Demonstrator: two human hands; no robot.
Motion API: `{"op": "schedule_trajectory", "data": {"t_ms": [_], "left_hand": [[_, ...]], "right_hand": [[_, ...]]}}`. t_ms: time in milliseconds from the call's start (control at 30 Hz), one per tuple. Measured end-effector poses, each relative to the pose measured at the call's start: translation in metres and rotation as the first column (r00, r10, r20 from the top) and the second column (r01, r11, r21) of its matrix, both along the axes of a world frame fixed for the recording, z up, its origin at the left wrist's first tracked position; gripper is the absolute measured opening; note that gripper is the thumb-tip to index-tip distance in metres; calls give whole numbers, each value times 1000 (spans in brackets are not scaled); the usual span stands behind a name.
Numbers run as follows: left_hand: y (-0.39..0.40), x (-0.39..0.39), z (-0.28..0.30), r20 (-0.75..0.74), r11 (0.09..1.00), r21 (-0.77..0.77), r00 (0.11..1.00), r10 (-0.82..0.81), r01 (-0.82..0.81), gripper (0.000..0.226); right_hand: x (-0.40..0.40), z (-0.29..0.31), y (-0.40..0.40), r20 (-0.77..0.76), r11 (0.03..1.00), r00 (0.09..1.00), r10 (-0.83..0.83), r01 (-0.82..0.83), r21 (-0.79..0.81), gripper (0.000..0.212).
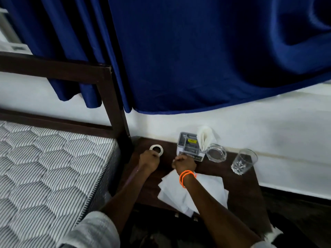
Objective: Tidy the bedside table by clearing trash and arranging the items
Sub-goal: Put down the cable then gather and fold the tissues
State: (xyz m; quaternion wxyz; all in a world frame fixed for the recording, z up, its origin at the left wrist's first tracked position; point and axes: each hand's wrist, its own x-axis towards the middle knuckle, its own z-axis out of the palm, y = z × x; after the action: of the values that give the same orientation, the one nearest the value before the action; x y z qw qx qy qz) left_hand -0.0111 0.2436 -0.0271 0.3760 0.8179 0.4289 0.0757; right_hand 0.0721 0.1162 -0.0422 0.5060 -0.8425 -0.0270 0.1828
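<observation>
A person leans over a dark wooden desk (238,178) beside a bed (44,167). The left hand (148,161) curls its grip on a white tape roll (156,149) at the desk's far left. The right hand (183,164) pinches the near edge of a small grey box (189,146). Dragging the box could likely knock the glass ashtray (216,154) just right of it, or topple the napkins (205,138) behind. A drinking glass (244,161) stands near the right edge. Loose white papers (206,190) under the right wrist could slide off.
</observation>
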Motion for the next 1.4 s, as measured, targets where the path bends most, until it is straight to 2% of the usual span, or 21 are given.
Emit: {"op": "schedule_trajectory", "data": {"t_ms": [167, 300, 367, 400, 500, 633, 767, 967, 1100, 1233, 1300, 1400], "left_hand": [[-55, -12, 8, 17, 997, 1, 996, -83, 83, 25], [-95, -20, 4, 20, 989, -10, 989, -149, 150, 23], [-113, -22, 1, 13, 984, -7, 984, -179, 179, 21], [-122, -22, -1, 13, 982, -13, 982, -187, 187, 21], [-148, -23, -8, 13, 974, 1, 974, -224, 224, 22], [-173, -24, -24, -63, 973, 11, 971, -230, 231, 31], [-191, -9, -27, -112, 976, 26, 971, -213, 217, 44], [-201, -2, -35, -297, 975, 39, 934, -198, 219, 46], [-202, 0, -40, -238, 976, 0, 948, -210, 216, 49], [-198, 2, -36, -91, 971, -214, 987, -129, 107, 57], [-195, 3, -34, -48, 956, -289, 997, -60, 43, 54], [-192, 1, -35, -32, 950, -311, 999, -11, 0, 50]], "right_hand": [[-2, -1, -55, -13, 997, 997, -72, 73, 17, 20], [-3, -2, -104, 9, 995, 995, -98, 98, 1, 19], [6, -29, -129, 31, 996, 995, -90, 90, 5, 15], [10, -39, -142, 47, 995, 994, -96, 97, -19, 10], [-1, -19, -173, 67, 987, 996, -57, 67, -144, 7], [-15, -3, -206, 55, 968, 998, -21, 34, -250, 27], [-16, -12, -223, 31, 958, 999, -11, 20, -288, 31], [-13, -25, -229, 28, 952, 1000, -3, 12, -307, 45], [-15, -25, -226, 71, 944, 997, 13, 11, -330, 48], [-12, -26, -223, 12, 950, 999, -31, 33, -311, 44], [-11, -26, -223, -14, 960, 999, -39, 33, -279, 38], [-11, -27, -223, -16, 969, 998, -63, 58, -239, 23]]}}
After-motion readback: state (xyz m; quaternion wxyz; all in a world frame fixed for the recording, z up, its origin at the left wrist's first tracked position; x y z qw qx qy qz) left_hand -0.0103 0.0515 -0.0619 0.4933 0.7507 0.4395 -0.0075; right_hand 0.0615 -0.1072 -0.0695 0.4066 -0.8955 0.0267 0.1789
